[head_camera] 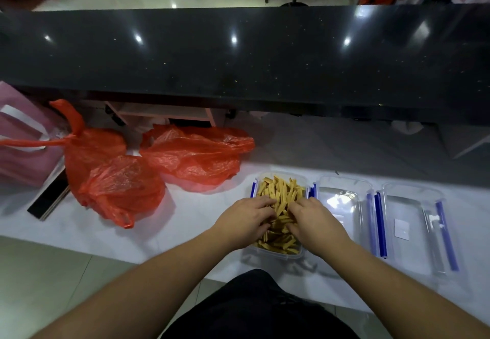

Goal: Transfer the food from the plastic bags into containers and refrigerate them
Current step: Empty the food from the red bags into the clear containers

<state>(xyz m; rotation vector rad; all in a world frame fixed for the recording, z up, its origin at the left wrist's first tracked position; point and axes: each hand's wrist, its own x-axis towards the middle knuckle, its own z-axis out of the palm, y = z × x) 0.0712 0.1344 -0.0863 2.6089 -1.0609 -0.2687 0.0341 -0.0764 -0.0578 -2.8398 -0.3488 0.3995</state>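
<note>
Both hands in the tub (278, 255): left hand (245, 218) and right hand (314, 219), fingers curled into the piled strips (281, 193). Heaped high — strips could spill onto the bench (201, 232).

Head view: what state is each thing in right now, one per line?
Left container: lidless, full of yellow sticks.
Middle container: open, empty.
Right container: open, empty.
Near red bag: bulging.
Far red bag: crumpled flat.
Left hand: fingers in sticks.
Right hand: fingers in sticks.
</note>
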